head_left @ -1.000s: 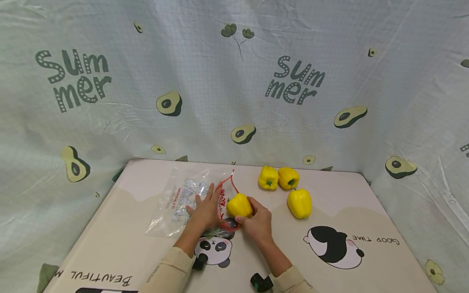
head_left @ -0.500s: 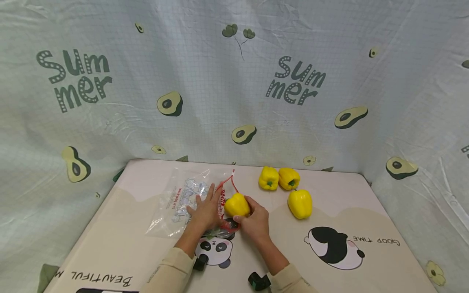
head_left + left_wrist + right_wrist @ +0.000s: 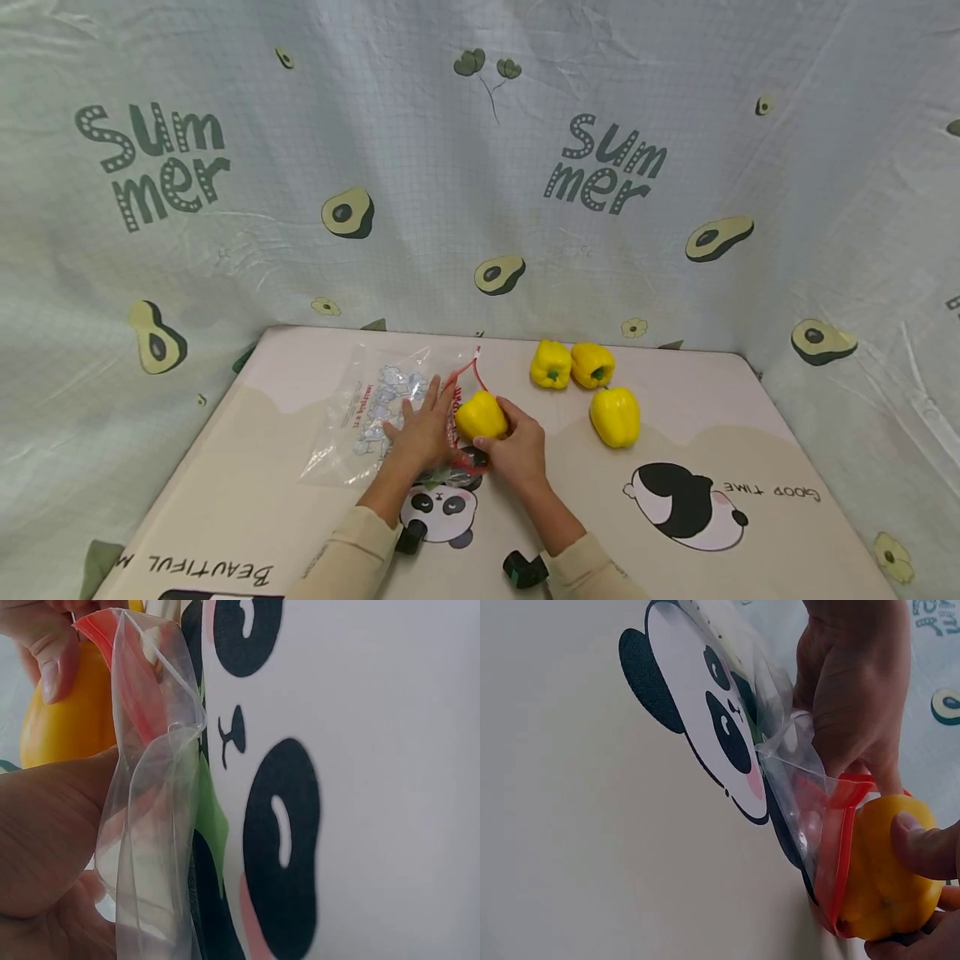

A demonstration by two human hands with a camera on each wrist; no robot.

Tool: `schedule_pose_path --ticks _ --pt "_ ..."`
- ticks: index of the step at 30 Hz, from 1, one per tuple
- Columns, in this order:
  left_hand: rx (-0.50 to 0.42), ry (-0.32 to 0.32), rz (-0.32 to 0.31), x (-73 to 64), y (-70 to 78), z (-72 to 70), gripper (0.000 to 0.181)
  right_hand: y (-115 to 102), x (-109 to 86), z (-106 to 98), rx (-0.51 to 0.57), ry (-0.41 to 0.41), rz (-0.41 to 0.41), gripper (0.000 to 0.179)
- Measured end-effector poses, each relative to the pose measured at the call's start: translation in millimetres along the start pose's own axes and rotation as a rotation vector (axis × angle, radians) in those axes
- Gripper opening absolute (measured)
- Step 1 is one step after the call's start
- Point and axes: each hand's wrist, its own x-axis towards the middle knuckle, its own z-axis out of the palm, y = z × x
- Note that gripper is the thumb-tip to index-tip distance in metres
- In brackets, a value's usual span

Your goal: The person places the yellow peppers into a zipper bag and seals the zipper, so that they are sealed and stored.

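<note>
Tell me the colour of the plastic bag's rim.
The rim is red, best seen in the right wrist view.

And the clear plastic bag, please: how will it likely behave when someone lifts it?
The plastic bag would probably sag and fold, as its thin, see-through film is creased. It is likely light, since it lies mostly flat with nothing bulky showing inside.
</note>
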Motion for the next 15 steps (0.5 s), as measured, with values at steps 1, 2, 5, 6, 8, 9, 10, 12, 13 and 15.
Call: schedule_pose_path --ticks 1,2,5,6,8,9,10,12,13,15 --pt "0.001 0.001 0.0 0.2 0.1 0.0 0.119 -0.4 0.5 0.6 0.002 0.002 0.0 0.07" --pt "0.002 0.001 0.001 0.3 0.2 0.0 0.119 -0.7 0.8 1.2 0.001 0.005 0.003 0.07" --pt "0.008 -0.002 0.003 0.8 0.7 -0.2 0.118 -1.5 1.5 3.1 -0.002 0.014 0.013 0.071" --pt "0.01 -0.001 0.004 1.0 0.9 -0.5 0.118 -1.4 1.8 3.8 -0.007 0.019 0.009 0.071" --pt "0.014 0.0 0.007 1.2 1.3 -0.6 0.117 -0.9 2.4 5.3 -0.014 0.027 0.002 0.071" --pt "0.015 0.002 0.009 1.3 1.4 -0.7 0.117 -0.6 2.8 5.9 -0.014 0.03 -0.001 0.071" --pt "0.014 0.004 0.01 1.1 1.6 -0.9 0.116 -0.4 3.2 6.6 -0.012 0.034 0.002 0.071" --pt "0.012 0.002 0.009 0.9 1.3 -1.1 0.115 0.2 3.7 7.6 -0.014 0.045 -0.004 0.071" --pt "0.011 0.003 0.009 0.5 1.4 -1.3 0.115 0.4 4.0 8.1 -0.012 0.048 -0.005 0.072" --pt "0.009 0.004 0.009 -0.1 1.1 -1.2 0.115 0.7 4.0 9.1 -0.012 0.056 -0.01 0.071"
